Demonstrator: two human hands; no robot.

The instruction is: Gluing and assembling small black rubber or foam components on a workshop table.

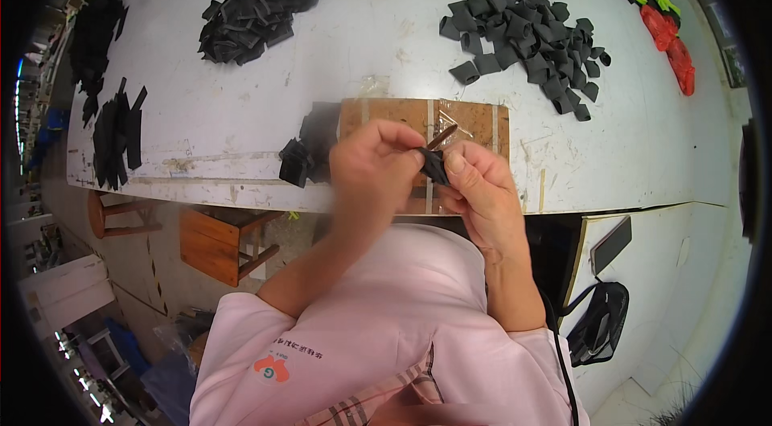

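Over a brown board (476, 122) my two hands meet at a small black fabric piece (435, 168). My left hand (376, 164), somewhat blurred, pinches its left end between thumb and fingers. The other end is gripped by my right hand (486, 185), thumb on top and fingers curled beneath. A thin brown pointed tool (442, 136) sticks up from beside my left fingertips; its lower part is hidden, and which hand holds it I cannot tell. Flat black fabric pieces (320, 132) lie at the board's left edge, partly behind my left hand.
On the white table (386, 48) lie a heap of black strips (257, 4) at far left and a pile of black fabric loops (527, 32) at far right. More black strips (118, 136) lie leftmost. Red plastic bags (667, 40) lie far right. A wooden stool (213, 245) stands below.
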